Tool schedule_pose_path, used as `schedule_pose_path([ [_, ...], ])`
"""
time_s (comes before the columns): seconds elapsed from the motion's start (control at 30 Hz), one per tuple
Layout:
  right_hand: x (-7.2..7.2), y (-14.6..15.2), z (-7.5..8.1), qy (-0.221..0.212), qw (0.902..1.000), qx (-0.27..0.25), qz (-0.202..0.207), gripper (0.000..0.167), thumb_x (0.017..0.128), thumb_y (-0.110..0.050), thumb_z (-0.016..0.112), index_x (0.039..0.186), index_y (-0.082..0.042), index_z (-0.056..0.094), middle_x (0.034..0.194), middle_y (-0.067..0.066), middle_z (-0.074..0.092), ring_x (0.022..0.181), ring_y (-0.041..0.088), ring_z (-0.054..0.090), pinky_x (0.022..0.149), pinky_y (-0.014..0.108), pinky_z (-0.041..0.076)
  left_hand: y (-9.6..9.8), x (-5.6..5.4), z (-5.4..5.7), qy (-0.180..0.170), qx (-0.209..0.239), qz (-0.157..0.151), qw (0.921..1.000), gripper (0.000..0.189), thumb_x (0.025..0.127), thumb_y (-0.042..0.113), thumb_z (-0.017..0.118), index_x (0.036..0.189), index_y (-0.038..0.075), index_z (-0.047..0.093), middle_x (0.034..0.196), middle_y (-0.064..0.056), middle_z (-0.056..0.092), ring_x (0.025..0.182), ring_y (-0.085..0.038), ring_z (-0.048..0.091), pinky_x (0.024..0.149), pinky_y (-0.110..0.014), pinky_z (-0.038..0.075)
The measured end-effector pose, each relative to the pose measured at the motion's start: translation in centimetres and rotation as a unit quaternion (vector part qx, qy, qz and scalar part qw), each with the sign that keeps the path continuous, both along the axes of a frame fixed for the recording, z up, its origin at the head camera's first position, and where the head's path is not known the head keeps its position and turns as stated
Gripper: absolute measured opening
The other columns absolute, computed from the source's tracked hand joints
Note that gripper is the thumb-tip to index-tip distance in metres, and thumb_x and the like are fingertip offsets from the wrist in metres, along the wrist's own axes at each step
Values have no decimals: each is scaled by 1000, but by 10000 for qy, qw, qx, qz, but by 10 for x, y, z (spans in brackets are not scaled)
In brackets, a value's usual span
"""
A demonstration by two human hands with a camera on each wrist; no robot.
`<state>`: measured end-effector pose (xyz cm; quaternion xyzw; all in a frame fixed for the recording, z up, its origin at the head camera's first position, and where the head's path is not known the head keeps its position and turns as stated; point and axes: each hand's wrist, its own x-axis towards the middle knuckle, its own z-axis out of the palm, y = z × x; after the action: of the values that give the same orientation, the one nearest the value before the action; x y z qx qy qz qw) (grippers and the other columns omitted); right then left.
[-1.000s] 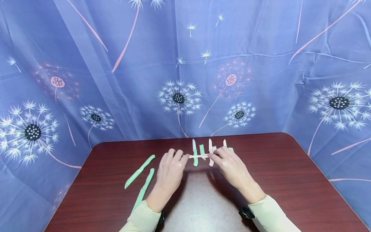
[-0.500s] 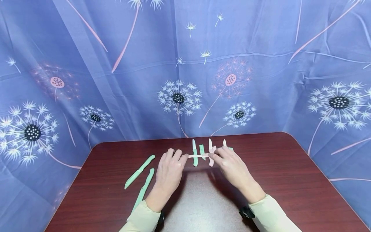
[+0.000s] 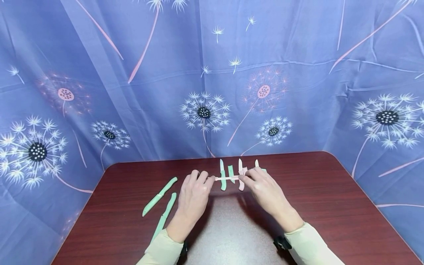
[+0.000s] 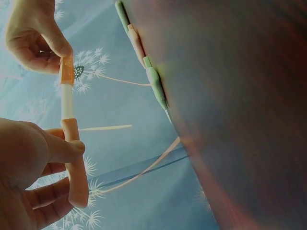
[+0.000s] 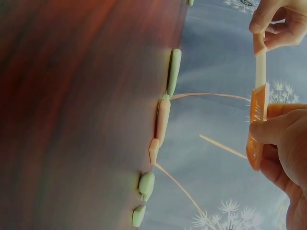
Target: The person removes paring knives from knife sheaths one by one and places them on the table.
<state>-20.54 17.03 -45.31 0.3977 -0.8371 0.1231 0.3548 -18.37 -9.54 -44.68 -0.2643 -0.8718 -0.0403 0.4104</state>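
My left hand point(image 3: 194, 195) grips the pink handle point(image 4: 76, 177) of a small paring knife, thumb on top and fingers beneath. Opposite it, my right hand point(image 3: 265, 190) pinches the pink blade sheath point(image 5: 258, 127) between thumb and fingers. A stretch of pale blade point(image 4: 67, 101) shows between handle and sheath; the tip end is hidden inside the sheath. The knife is held level above the table, crosswise in the head view. Beyond it lie a bare green knife point(image 3: 222, 180), a green sheath point(image 3: 231, 172) and a bare pink knife point(image 3: 241, 184).
Two sheathed green knives point(image 3: 159, 196) lie at the left of the dark red wooden table point(image 3: 331, 206). Another bare blade point(image 3: 256, 162) and a green piece point(image 3: 264, 170) show partly behind the right hand. A blue dandelion-print cloth point(image 3: 159, 110) hangs around the table.
My left hand has shifted very slightly left with the knife handle. The right hand stays in place on the sheath, and the knives on the table have not moved.
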Motion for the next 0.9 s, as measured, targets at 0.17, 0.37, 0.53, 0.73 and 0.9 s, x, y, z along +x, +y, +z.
schedule_pose_path([
  [0.17,0,1,0,0,10000,-2,-4,41,79,15,77,114,-6,77,101,7,66,91,26,62,73,40,56,0,0,1,-66,-38,54,10000,22,88,0,81,106,11,83,94,-5,66,82,-29,56,65,-35,48],
  [0.37,-1,1,0,7,10000,-8,5,40,79,14,77,113,-6,77,101,7,66,90,26,62,72,40,56,0,-1,0,-21,52,-42,10000,19,88,1,80,105,10,83,93,-7,65,81,-29,56,65,-36,49],
  [0.53,-1,1,0,4,10000,0,-1,40,79,15,76,113,-6,77,100,7,66,90,27,61,72,41,56,-1,-2,-2,20,76,-63,9999,17,90,2,77,105,9,82,92,-7,65,80,-30,55,64,-36,48],
  [0.73,-1,2,1,28,10000,25,-32,40,79,15,75,114,-5,77,100,7,65,88,27,59,71,41,54,-1,-2,-1,24,75,-37,10000,16,92,3,75,105,9,82,92,-7,64,81,-30,55,65,-36,48],
  [0.9,-1,2,2,52,10000,10,-29,39,79,15,76,113,-5,77,98,7,64,88,28,58,72,41,53,-2,-2,0,3,66,-18,10000,17,92,3,76,106,10,82,92,-7,64,82,-30,56,66,-36,49],
])
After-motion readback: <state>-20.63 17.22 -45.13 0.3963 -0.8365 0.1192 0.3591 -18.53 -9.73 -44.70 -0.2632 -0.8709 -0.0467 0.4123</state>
